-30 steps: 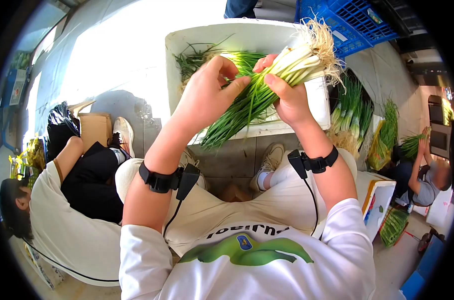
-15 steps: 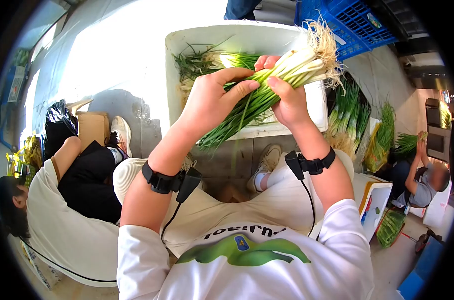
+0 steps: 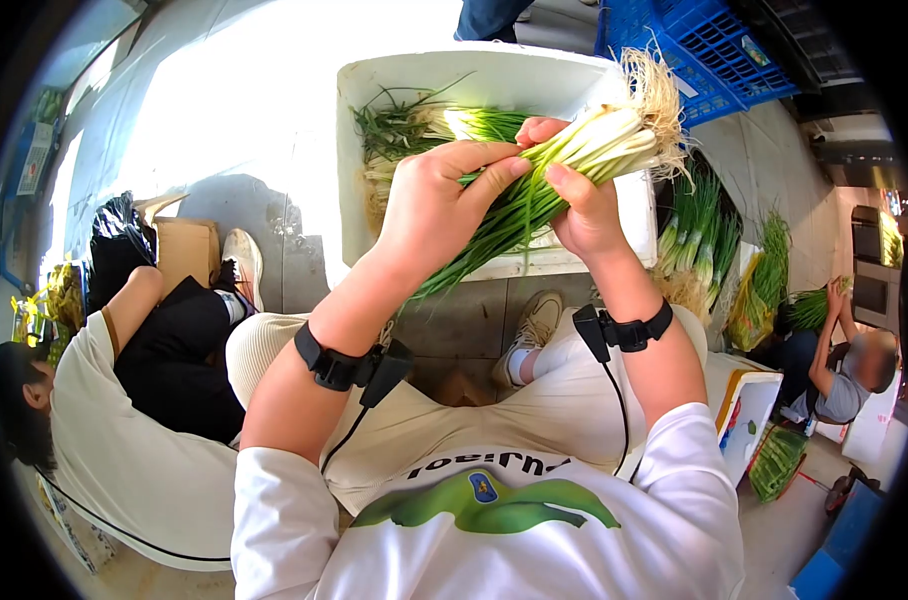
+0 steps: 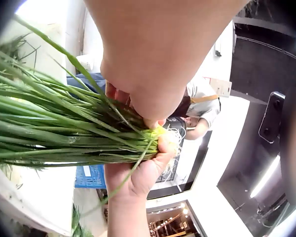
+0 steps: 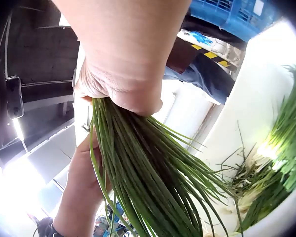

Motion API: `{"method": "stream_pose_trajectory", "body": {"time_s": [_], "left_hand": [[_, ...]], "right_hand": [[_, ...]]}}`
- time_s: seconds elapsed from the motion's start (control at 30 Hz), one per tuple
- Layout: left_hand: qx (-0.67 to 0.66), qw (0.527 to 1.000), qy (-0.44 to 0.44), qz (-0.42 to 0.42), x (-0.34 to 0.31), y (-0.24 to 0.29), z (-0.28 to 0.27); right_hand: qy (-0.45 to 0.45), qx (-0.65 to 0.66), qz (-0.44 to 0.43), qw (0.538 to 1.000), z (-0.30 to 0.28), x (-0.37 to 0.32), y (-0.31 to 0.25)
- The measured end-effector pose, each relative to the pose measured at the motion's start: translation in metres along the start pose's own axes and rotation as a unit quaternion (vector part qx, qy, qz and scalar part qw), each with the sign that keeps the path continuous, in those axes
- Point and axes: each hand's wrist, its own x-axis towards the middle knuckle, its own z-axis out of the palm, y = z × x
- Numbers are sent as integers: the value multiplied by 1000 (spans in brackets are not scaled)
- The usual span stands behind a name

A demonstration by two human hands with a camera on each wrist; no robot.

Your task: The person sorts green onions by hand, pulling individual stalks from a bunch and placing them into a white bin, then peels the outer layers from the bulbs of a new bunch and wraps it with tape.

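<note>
A bunch of spring onions (image 3: pixel 614 140) is held up over the near side of the white foam box (image 3: pixel 346 220), its pale roots toward the upper right and green leaves hanging to the lower left. My right hand (image 3: pixel 586 212) grips the bunch round its white stems, thumb on the near side. Beside it, my left hand (image 3: pixel 442 200) pinches stalks with thumb and forefinger where white turns green. In the left wrist view the green leaves (image 4: pixel 64 128) fan out past that hand; its lower fingers are partly hidden. The right wrist view shows leaves (image 5: pixel 138 168) trailing below the right hand.
More spring onions (image 3: pixel 484 122) and loose trimmings (image 3: pixel 389 120) lie inside the foam box. Blue crates (image 3: pixel 714 50) stand behind it; further bunches (image 3: pixel 699 235) lie to its right. A seated person (image 3: pixel 124 420) is close on the left, near a cardboard box (image 3: pixel 186 250).
My left hand has shifted right along the bunch, its thumb and forefinger coming together on the stalks near the right hand. The right hand keeps its grip, nearly still.
</note>
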Motion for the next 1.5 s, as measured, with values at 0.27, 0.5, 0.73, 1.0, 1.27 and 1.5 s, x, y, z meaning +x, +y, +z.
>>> {"method": "stream_pose_trajectory", "body": {"time_s": [0.27, 0.5, 0.73, 1.0, 1.27, 1.5], "left_hand": [[5, 999, -26, 48, 1, 2, -3], [120, 989, -84, 9, 8, -8, -4], [101, 994, -44, -11, 28, -18, -28], [85, 994, -16, -65, 34, -46, -31], [108, 986, 59, -111, 46, -53, -51], [112, 971, 170, -126, 60, -58, -80]], "right_hand": [[22, 17, 16, 999, 11, 3, -4], [28, 34, 0, 999, 32, 29, -5], [25, 117, 141, 983, 62, 64, -32], [-2, 85, 217, 972, 51, 86, -2], [-238, -188, 273, 913, -40, 112, 39], [-81, -445, 545, 706, -190, 99, 181]]}}
